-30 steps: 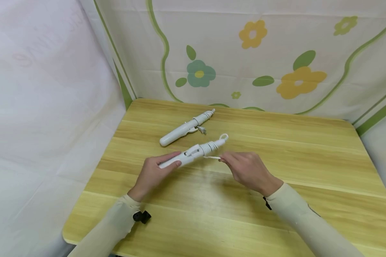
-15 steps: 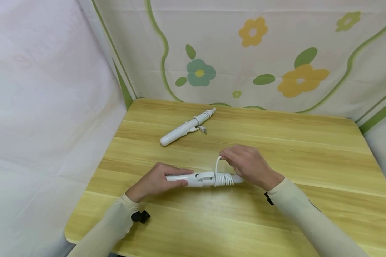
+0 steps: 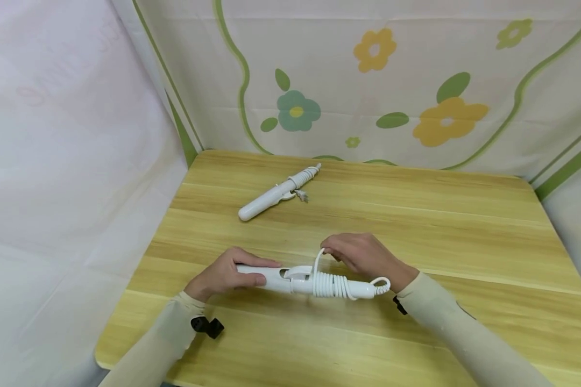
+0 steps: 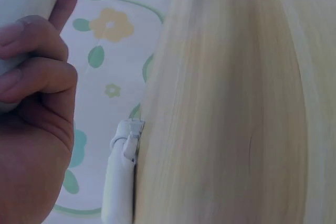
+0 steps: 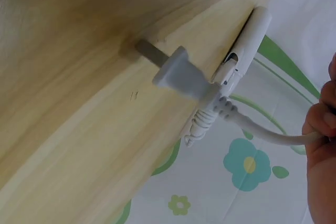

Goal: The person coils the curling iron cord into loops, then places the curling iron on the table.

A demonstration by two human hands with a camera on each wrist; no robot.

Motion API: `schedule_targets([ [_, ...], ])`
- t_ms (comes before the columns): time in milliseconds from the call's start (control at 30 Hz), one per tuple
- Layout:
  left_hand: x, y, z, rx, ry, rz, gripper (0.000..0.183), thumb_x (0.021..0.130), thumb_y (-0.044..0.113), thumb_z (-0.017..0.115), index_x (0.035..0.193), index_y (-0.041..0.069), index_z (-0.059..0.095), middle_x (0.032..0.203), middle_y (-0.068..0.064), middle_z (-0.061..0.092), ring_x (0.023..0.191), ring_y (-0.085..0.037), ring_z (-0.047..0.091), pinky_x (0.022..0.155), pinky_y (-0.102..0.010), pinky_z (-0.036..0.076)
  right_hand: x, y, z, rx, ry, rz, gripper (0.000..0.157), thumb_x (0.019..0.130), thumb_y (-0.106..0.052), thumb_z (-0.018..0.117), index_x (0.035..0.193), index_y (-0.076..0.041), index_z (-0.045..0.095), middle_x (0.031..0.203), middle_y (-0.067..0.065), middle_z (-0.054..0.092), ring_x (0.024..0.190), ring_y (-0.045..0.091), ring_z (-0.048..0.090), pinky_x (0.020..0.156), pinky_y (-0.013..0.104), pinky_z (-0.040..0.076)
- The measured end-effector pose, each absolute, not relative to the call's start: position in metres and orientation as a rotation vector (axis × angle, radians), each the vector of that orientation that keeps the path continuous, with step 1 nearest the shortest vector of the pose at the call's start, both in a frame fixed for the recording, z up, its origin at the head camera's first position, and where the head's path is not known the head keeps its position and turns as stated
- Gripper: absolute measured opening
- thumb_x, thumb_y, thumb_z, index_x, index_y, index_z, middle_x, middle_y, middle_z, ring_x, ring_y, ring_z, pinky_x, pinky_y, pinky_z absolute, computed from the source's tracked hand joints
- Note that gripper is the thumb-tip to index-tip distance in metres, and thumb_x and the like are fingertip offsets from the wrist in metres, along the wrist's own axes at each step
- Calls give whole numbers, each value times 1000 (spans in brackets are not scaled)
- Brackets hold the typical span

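My left hand [image 3: 222, 273] grips the barrel end of a white curling iron [image 3: 266, 278] and holds it nearly level over the table, also seen by the left wrist view, where the fingers of my left hand [image 4: 39, 77] curl round it. White cord [image 3: 330, 285] is wound in several turns round its handle, with a small loop at the right end. Above the handle my right hand [image 3: 368, 257] pinches the free stretch of cord, which rises from the coil. In the right wrist view the grey two-pin plug [image 5: 181, 74] hangs from the pinched cord.
A second white curling iron [image 3: 266, 201], its cord wound up too, lies on the wooden table [image 3: 440, 226] towards the back left. Behind the table hangs a flower-print cloth [image 3: 339, 70], and a plain white cloth [image 3: 68, 188] hangs at the left.
The held iron has come down towards me and turned from tilted to nearly level. My right hand, still pinching the cord, has passed over the handle, and the cord now rises from the coil.
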State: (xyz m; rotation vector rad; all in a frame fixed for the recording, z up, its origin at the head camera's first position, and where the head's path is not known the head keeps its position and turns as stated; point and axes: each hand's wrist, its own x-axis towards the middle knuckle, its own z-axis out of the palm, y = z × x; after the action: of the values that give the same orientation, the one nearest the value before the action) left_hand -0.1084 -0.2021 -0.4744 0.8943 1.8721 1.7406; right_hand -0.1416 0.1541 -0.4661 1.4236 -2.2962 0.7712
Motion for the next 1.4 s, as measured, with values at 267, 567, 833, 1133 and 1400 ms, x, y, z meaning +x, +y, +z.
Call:
schedule_targets([
  [267,-108,-200,-471,776,1801,1951,45,103,1,69,131,35,80,108,5,80,54,-6,46,39,-37,29,-129,143,-469,1394,-2368,868,20,99,-4,76,114,-17,70,100,-8,78,82,1,70,70,25,61],
  [567,-107,-189,-471,601,1999,2004,33,103,4,72,135,4,77,102,1,79,52,-8,48,43,-30,38,-128,145,-477,1277,-2281,366,54,121,-34,22,109,-7,67,89,4,67,75,15,61,68,36,56],
  [833,-110,-179,-466,373,2200,2073,36,103,11,75,138,2,74,108,5,80,53,-10,50,48,-27,43,-127,136,-471,1214,-2451,563,24,119,-27,47,112,-10,63,74,-6,53,58,3,36,48,23,37],
  [1133,-117,-180,-473,164,2314,2114,34,102,16,79,135,10,79,86,1,76,52,-10,52,49,-24,44,-127,137,-467,1177,-2574,521,13,110,-17,66,101,-12,59,70,-11,36,58,1,26,48,19,24],
  [1400,-116,-172,-477,158,2499,2011,33,97,27,86,130,22,82,113,-13,83,56,-7,56,51,-20,45,-128,142,-458,1230,-2457,477,10,106,-20,73,105,-13,66,77,-9,57,61,4,39,50,20,32],
])
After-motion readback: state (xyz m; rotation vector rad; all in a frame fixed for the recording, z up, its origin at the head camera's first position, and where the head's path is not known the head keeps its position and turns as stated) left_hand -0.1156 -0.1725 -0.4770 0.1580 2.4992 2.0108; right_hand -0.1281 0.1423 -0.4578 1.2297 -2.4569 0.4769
